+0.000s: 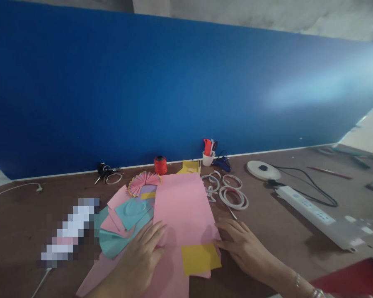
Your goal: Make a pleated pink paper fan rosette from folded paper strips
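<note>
A long pink paper sheet lies on the brown table, over other pink paper. My left hand rests on its left edge with the fingers stretched out. At the right edge, my right hand touches the sheet with its fingers apart, close to a yellow paper piece lying on the pink. Teal paper and more pink pieces are heaped left of the sheet. Behind them sits a pleated pink paper fan with a yellow edge.
Coiled white strips lie right of the paper, near a white cup of tools. A power strip and a round white disc are farther right. Keys, red thread and a blue partition stand behind.
</note>
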Action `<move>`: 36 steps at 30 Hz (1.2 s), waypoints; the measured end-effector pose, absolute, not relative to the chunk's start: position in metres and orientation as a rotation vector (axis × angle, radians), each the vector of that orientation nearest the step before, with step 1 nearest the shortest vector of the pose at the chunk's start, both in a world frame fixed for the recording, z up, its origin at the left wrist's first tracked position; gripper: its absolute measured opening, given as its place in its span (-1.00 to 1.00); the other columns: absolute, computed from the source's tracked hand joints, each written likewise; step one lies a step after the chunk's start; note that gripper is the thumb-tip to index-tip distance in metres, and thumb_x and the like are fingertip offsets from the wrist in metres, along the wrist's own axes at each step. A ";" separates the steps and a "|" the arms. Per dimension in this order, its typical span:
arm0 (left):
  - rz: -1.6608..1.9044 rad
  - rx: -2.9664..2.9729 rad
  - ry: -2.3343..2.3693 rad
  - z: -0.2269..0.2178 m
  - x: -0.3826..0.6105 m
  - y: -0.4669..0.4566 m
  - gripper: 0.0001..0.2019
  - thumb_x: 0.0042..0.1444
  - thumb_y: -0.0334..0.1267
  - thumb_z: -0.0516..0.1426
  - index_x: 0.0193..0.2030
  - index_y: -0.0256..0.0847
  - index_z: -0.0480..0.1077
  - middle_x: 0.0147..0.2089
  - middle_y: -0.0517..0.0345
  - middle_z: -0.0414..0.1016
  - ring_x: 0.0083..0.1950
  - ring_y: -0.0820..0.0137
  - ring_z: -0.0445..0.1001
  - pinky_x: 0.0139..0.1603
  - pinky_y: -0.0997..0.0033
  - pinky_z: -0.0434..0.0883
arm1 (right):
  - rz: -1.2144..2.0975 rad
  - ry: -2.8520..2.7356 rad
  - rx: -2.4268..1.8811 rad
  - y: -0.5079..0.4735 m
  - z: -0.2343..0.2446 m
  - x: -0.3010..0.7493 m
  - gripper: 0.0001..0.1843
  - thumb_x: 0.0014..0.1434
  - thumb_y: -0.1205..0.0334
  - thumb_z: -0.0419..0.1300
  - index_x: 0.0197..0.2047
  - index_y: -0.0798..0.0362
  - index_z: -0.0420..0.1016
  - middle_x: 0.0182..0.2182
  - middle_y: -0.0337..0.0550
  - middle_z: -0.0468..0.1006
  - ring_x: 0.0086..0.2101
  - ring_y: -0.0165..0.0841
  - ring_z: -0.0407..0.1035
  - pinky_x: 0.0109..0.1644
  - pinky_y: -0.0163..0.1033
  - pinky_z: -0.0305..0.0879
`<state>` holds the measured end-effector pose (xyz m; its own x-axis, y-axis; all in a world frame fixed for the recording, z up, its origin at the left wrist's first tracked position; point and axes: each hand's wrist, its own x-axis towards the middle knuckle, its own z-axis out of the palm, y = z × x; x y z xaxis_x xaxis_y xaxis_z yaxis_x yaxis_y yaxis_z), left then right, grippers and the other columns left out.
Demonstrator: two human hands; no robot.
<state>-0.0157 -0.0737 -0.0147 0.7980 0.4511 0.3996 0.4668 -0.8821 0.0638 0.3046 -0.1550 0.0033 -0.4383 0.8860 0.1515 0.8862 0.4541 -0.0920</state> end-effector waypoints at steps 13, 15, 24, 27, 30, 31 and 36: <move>-0.791 -2.672 -0.999 0.001 -0.039 -0.083 -0.71 0.02 -0.56 -0.05 -0.35 -0.21 0.46 -0.07 -0.01 0.47 0.03 0.21 0.33 0.03 0.15 0.31 | -0.049 -2.420 -1.604 -0.161 0.003 0.309 -0.51 -0.01 0.50 0.03 -0.08 -0.14 0.49 0.06 -0.10 0.39 0.08 -0.14 0.21 0.07 0.01 0.16; -0.876 -2.701 -0.957 0.005 -0.027 -0.085 -0.74 0.11 -0.52 -0.04 -0.22 -0.21 0.43 -0.18 0.02 0.47 -0.10 0.26 0.36 -0.07 0.21 0.34 | -0.060 -2.407 -1.562 -0.159 0.005 0.304 -0.60 0.06 0.47 0.04 -0.12 -0.10 0.50 -0.01 -0.08 0.43 0.02 -0.17 0.25 0.03 -0.04 0.18; -0.230 -3.020 -0.822 -0.013 0.013 -0.078 -0.84 0.06 -0.53 0.08 -0.39 -0.21 0.39 -0.33 0.10 0.45 -0.28 0.26 0.36 -0.28 0.26 0.34 | -0.185 -2.485 -1.380 -0.146 -0.008 0.297 -0.70 0.26 0.41 -0.08 -0.41 0.06 0.40 -0.44 -0.14 0.44 -0.37 -0.34 0.23 -0.19 -0.17 0.10; -0.145 -3.037 -0.864 -0.010 0.014 -0.076 -0.82 0.04 -0.55 0.05 -0.31 -0.25 0.41 -0.24 0.03 0.45 -0.21 0.22 0.36 -0.23 0.23 0.34 | -0.137 -2.445 -1.421 -0.146 -0.010 0.295 -0.73 0.25 0.41 -0.07 -0.39 0.06 0.39 -0.42 -0.14 0.44 -0.37 -0.33 0.24 -0.23 -0.18 0.11; -0.202 -3.117 -1.019 -0.006 0.015 -0.076 -0.80 0.06 -0.56 0.01 -0.29 -0.25 0.39 -0.21 0.02 0.43 -0.18 0.24 0.35 -0.16 0.23 0.33 | 0.045 -2.355 -1.521 -0.145 -0.006 0.292 -0.79 0.25 0.40 -0.05 -0.31 0.05 0.39 -0.35 -0.12 0.43 -0.32 -0.31 0.27 -0.21 -0.19 0.16; -0.250 -3.146 -1.107 -0.005 0.015 -0.075 -0.80 0.10 -0.55 -0.02 -0.32 -0.25 0.38 -0.22 0.03 0.42 -0.18 0.26 0.35 -0.16 0.25 0.32 | 0.118 -2.326 -1.544 -0.144 -0.005 0.292 -0.80 0.25 0.39 -0.04 -0.29 0.05 0.38 -0.32 -0.12 0.43 -0.29 -0.31 0.27 -0.20 -0.18 0.18; -0.440 -3.223 -1.472 -0.002 0.019 -0.069 -0.76 0.19 -0.46 -0.08 -0.45 -0.22 0.29 -0.31 0.10 0.36 -0.26 0.35 0.36 -0.25 0.34 0.29 | 0.347 -2.200 -1.570 -0.140 -0.002 0.296 -0.79 0.27 0.37 -0.07 -0.31 0.03 0.35 -0.26 -0.11 0.40 -0.24 -0.31 0.28 -0.14 -0.17 0.24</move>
